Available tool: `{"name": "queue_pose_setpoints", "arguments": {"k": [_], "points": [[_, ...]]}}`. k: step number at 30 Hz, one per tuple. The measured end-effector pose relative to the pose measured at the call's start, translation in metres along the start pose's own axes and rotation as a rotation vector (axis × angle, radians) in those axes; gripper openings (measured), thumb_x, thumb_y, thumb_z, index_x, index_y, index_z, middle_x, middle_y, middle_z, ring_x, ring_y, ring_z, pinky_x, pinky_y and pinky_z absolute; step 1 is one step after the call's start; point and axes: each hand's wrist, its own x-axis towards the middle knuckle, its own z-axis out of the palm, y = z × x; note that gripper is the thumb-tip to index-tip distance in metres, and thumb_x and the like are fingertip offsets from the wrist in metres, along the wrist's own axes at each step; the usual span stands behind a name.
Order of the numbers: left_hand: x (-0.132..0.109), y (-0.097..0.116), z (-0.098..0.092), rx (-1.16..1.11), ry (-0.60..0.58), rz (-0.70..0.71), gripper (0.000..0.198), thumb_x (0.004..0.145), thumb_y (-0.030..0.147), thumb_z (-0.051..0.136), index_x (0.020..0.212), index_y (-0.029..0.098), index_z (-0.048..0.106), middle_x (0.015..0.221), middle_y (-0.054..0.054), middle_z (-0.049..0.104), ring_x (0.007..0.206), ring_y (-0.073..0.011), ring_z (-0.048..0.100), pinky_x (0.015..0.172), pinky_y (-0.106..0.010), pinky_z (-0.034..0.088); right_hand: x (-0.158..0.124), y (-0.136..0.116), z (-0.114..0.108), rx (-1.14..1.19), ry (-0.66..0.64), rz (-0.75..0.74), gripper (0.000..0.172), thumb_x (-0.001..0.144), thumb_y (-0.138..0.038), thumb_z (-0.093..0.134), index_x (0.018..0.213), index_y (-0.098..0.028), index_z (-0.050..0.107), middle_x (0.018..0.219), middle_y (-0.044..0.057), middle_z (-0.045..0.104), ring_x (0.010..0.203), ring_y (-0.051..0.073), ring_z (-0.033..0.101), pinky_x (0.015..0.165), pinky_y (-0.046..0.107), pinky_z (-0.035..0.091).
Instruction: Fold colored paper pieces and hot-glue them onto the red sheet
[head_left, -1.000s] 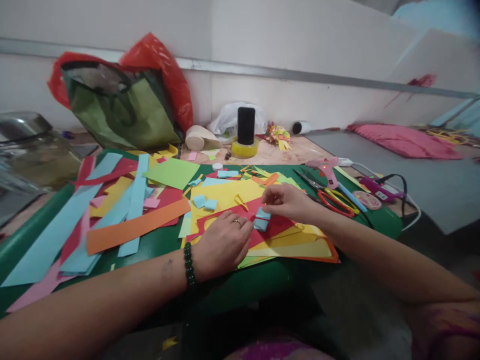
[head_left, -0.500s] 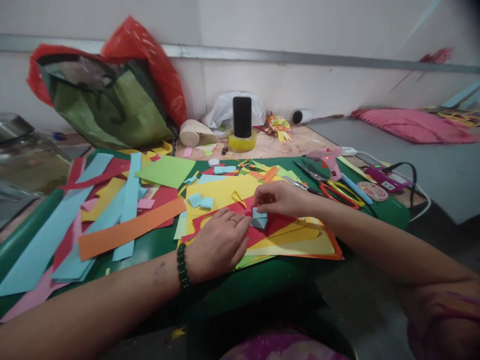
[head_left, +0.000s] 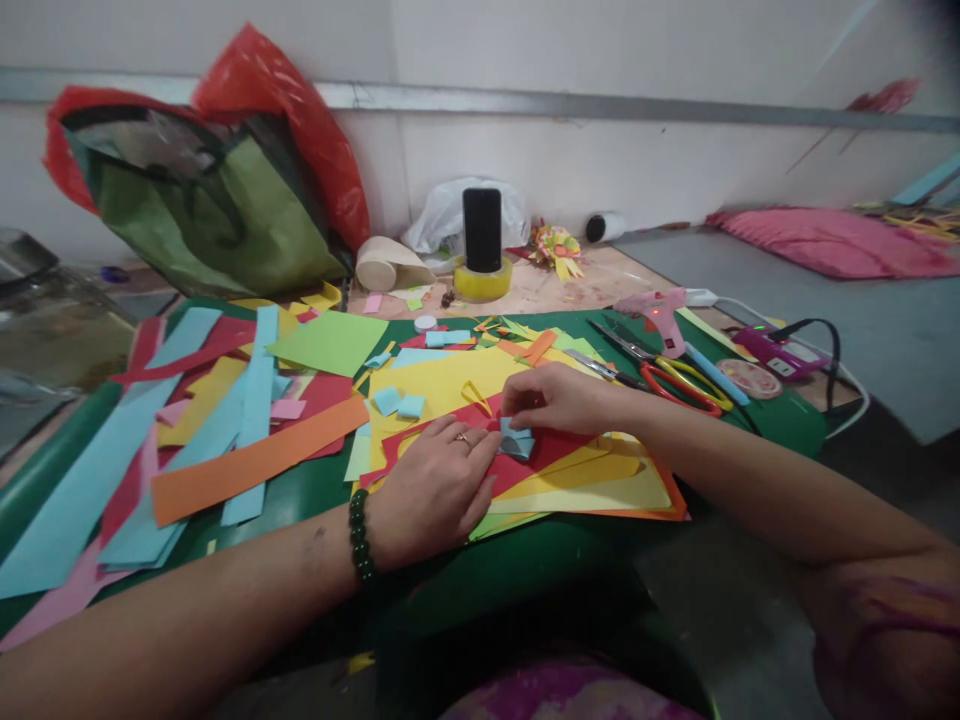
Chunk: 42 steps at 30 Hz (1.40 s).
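A small folded piece of light blue paper (head_left: 517,443) lies on a sheet of red paper (head_left: 555,450), at the top of a stack of coloured sheets. My right hand (head_left: 551,398) is closed in a pinch at the far edge of the blue piece. Flat on the stack to its left rests my left hand (head_left: 435,470), fingers stretched out, their tips beside the blue piece; whether they press on it is hidden. Two small blue folded papers (head_left: 399,403) sit on a yellow sheet (head_left: 442,375) beyond my left hand.
Paper strips, including an orange strip (head_left: 262,460), cover the left of the green mat (head_left: 300,510). Scissors (head_left: 679,385) and a pink glue gun (head_left: 660,320) lie to the right. A phone (head_left: 482,230) stands on a yellow tape roll (head_left: 484,283) behind.
The view has shifted slightly. My right hand has moved a little at the blue paper, whose far part now looks more raised. My left hand stays in place on the stack.
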Motion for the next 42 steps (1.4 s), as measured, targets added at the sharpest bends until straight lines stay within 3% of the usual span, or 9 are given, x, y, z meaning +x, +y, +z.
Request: {"name": "queue_pose_setpoints", "arguments": {"k": [15,27,31,42], "points": [[0.002,-0.001,-0.001,-0.038,-0.018,-0.019,0.033,0.091,0.020,0.043,0.117,0.009,0.060,0.100,-0.013,0.066,0.091,-0.0261,0.059,0.085,-0.043,0.048,-0.002,-0.005,0.000,-0.047,-0.032,0.045,0.009,0.078,-0.012,0.063,0.084,-0.016,0.069,0.079,0.001,0.071,0.069,0.012,0.060,0.060,0.021,0.042],[0.002,0.000,-0.002,-0.031,-0.036,-0.025,0.031,0.091,0.021,0.041,0.114,0.010,0.060,0.102,-0.012,0.066,0.091,-0.0255,0.059,0.086,-0.042,0.046,-0.001,0.000,0.001,-0.163,-0.037,-0.084,0.013,0.080,-0.012,0.062,0.086,-0.018,0.072,0.082,0.002,0.072,0.072,0.012,0.061,0.064,0.022,0.041],[0.003,0.001,-0.002,-0.009,-0.045,-0.030,0.026,0.090,0.020,0.043,0.107,0.010,0.060,0.095,-0.011,0.065,0.088,-0.0251,0.058,0.085,-0.041,0.046,-0.003,-0.002,0.000,-0.149,-0.025,-0.126,0.013,0.083,-0.019,0.063,0.088,-0.017,0.075,0.085,0.004,0.072,0.074,0.014,0.062,0.066,0.023,0.043],[0.002,0.001,-0.004,0.021,-0.045,-0.048,0.019,0.089,0.021,0.043,0.100,0.012,0.056,0.085,-0.010,0.063,0.082,-0.0241,0.059,0.085,-0.040,0.046,-0.011,-0.011,-0.004,-0.165,-0.059,-0.119,0.017,0.078,-0.015,0.064,0.089,-0.016,0.076,0.084,0.004,0.074,0.071,0.013,0.063,0.063,0.021,0.042]]}}
